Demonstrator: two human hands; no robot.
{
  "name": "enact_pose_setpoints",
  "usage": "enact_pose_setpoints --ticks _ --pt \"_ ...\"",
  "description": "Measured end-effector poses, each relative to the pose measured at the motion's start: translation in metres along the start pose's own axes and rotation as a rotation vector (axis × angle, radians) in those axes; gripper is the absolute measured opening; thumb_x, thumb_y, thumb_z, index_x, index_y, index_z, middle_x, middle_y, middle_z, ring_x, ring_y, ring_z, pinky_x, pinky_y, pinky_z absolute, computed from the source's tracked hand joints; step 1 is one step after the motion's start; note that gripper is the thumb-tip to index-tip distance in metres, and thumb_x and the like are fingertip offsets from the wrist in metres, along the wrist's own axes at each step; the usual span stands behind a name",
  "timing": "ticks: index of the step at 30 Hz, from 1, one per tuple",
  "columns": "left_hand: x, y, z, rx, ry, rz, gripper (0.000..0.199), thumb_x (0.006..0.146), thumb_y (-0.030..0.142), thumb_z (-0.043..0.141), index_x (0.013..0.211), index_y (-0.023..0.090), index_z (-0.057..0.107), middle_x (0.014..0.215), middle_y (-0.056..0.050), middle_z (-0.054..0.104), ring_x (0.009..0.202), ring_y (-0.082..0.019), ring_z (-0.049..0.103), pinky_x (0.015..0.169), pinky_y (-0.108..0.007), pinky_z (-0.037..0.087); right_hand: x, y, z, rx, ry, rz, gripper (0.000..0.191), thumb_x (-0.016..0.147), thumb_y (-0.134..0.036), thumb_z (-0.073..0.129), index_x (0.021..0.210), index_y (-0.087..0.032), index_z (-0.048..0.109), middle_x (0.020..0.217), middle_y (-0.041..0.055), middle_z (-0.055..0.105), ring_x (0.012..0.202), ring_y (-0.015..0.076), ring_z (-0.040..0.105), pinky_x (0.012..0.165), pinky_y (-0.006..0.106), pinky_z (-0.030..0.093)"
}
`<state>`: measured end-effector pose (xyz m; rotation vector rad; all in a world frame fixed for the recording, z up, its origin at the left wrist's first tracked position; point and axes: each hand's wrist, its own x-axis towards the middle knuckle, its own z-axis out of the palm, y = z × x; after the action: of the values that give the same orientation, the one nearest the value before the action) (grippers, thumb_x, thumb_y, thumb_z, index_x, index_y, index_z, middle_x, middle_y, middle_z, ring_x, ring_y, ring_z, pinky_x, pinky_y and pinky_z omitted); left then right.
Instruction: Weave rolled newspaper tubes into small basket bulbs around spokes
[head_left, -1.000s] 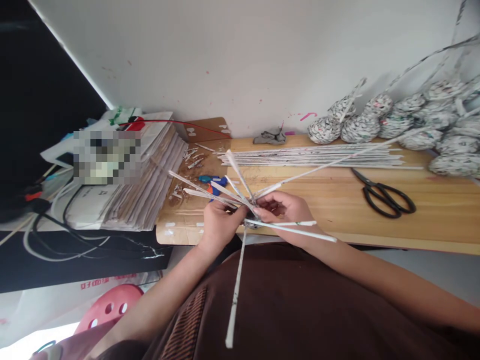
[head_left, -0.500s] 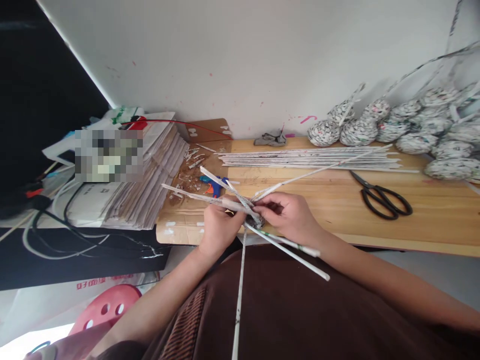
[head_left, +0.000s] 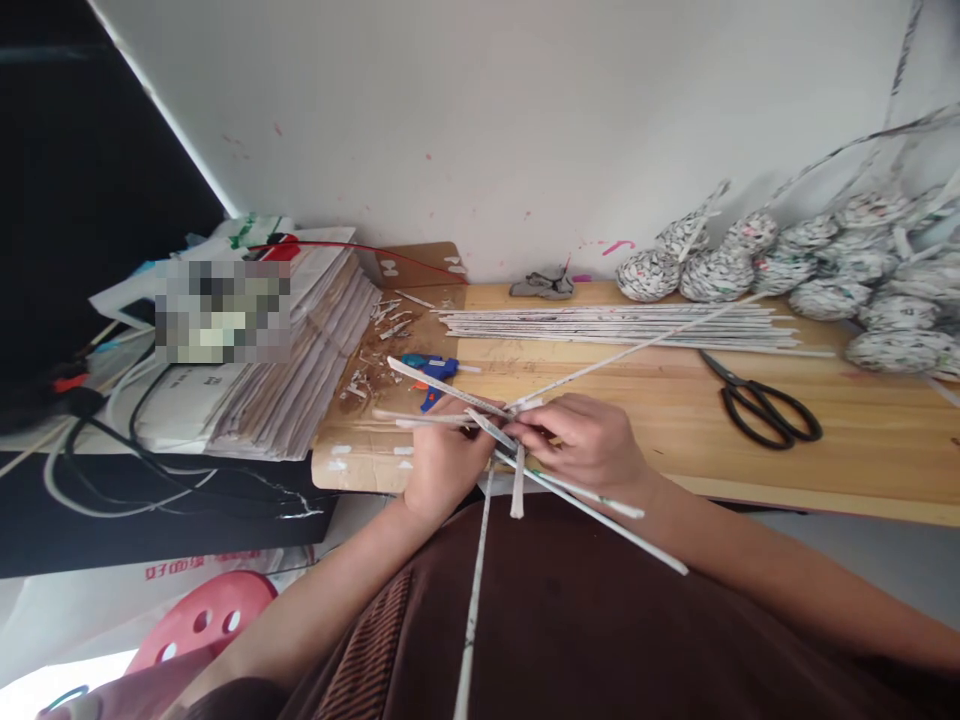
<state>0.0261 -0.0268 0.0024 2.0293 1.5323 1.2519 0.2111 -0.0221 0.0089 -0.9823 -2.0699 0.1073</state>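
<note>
Several thin rolled-paper sticks [head_left: 600,522] cross at one point between my hands, near the table's front edge, and spread out in different directions. One long stick hangs down over the brown clothing, and another slants up to the right. My left hand [head_left: 454,455] is closed around the sticks on the left side of the crossing. On the right side, my right hand [head_left: 589,440] pinches the sticks close to the crossing, its fingers curled. The woven part under the fingers is mostly hidden.
Behind my hands lies a bundle of paper sticks [head_left: 622,326]. Black-handled scissors [head_left: 761,400] rest to the right, and woven paper balls [head_left: 697,270] stand at the back right. A blue glue gun [head_left: 439,370] and a paper stack [head_left: 277,370] are on the left.
The crossed sticks have shifted in my hands. A short end now points down between them, and the left-pointing sticks sit lower. My right hand has moved slightly down and right.
</note>
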Motion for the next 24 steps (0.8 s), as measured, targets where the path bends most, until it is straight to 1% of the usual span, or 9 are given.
enact_pose_setpoints --ticks 2,5,9,12,14,16,19,21,24 --pt "0.001 -0.001 0.001 0.053 0.015 0.079 0.006 0.082 0.018 0.069 0.083 0.018 0.075 0.083 -0.006 0.078 0.084 -0.022 0.073 0.079 -0.034 0.057 0.000 0.000 0.001 -0.035 0.036 -0.066 0.019 0.094 -0.028 0.064 0.083 -0.020 0.077 0.075 0.0033 0.077 0.067 0.0162 0.070 0.064 0.026 0.048" --pt "0.002 -0.002 0.002 0.086 0.016 0.116 0.006 0.082 0.016 0.069 0.083 0.017 0.074 0.083 -0.007 0.077 0.081 -0.022 0.072 0.077 -0.034 0.057 0.003 0.001 0.001 -0.041 -0.012 0.039 0.015 0.089 -0.031 0.070 0.082 -0.020 0.076 0.071 0.0020 0.076 0.062 0.0154 0.068 0.057 0.026 0.045" --pt "0.004 0.001 -0.002 0.031 -0.034 0.046 0.005 0.081 0.016 0.069 0.082 0.017 0.074 0.081 -0.006 0.076 0.076 -0.020 0.071 0.072 -0.032 0.056 0.006 0.002 0.002 0.079 -0.115 0.186 0.009 0.088 -0.026 0.069 0.084 -0.022 0.076 0.077 0.0014 0.077 0.068 0.0151 0.069 0.060 0.024 0.046" --pt "0.007 0.006 -0.006 -0.028 -0.115 -0.002 0.007 0.082 0.018 0.067 0.079 0.018 0.072 0.079 -0.005 0.075 0.075 -0.019 0.070 0.070 -0.030 0.055 0.005 0.004 0.008 0.256 -0.083 0.296 0.009 0.086 -0.022 0.067 0.091 -0.021 0.075 0.081 0.0018 0.077 0.067 0.0145 0.069 0.062 0.024 0.049" --pt "0.009 0.009 -0.008 -0.036 -0.123 -0.041 0.008 0.082 0.018 0.066 0.077 0.019 0.072 0.076 -0.003 0.074 0.073 -0.018 0.070 0.068 -0.028 0.053 0.003 0.005 0.014 0.413 -0.063 0.383 0.012 0.086 -0.025 0.067 0.095 -0.021 0.074 0.080 0.0019 0.077 0.064 0.0140 0.068 0.060 0.024 0.050" --pt "0.012 0.007 -0.010 -0.072 -0.115 -0.116 0.005 0.079 0.018 0.068 0.075 0.019 0.072 0.072 -0.002 0.073 0.068 -0.016 0.068 0.063 -0.026 0.052 0.001 0.007 0.018 0.573 -0.037 0.436 0.017 0.088 -0.029 0.066 0.100 -0.020 0.073 0.084 0.0030 0.077 0.068 0.0148 0.070 0.062 0.025 0.053" --pt "0.019 -0.006 -0.011 -0.272 -0.105 -0.310 0.005 0.073 0.022 0.073 0.074 0.017 0.072 0.064 0.001 0.070 0.053 -0.013 0.062 0.052 -0.023 0.049 -0.002 0.010 0.019 0.702 -0.003 0.471 0.022 0.091 -0.033 0.063 0.106 -0.019 0.071 0.096 0.0063 0.077 0.081 0.0176 0.072 0.070 0.029 0.056" --pt "0.025 -0.018 -0.011 -0.445 -0.035 -0.446 0.012 0.066 0.024 0.077 0.069 0.016 0.070 0.060 0.002 0.068 0.050 -0.011 0.059 0.048 -0.022 0.047 -0.003 0.011 0.016 0.647 -0.031 0.468 0.027 0.088 -0.037 0.068 0.107 -0.019 0.070 0.102 0.0087 0.076 0.090 0.0211 0.071 0.074 0.032 0.057" --pt "0.030 -0.032 -0.008 -0.623 -0.023 -0.611 0.020 0.058 0.025 0.082 0.066 0.015 0.066 0.059 0.003 0.065 0.045 -0.008 0.053 0.043 -0.019 0.041 -0.003 0.013 0.013 0.460 -0.112 0.375 0.047 0.077 -0.044 0.080 0.116 -0.020 0.068 0.118 0.0119 0.072 0.112 0.0292 0.065 0.092 0.043 0.053"
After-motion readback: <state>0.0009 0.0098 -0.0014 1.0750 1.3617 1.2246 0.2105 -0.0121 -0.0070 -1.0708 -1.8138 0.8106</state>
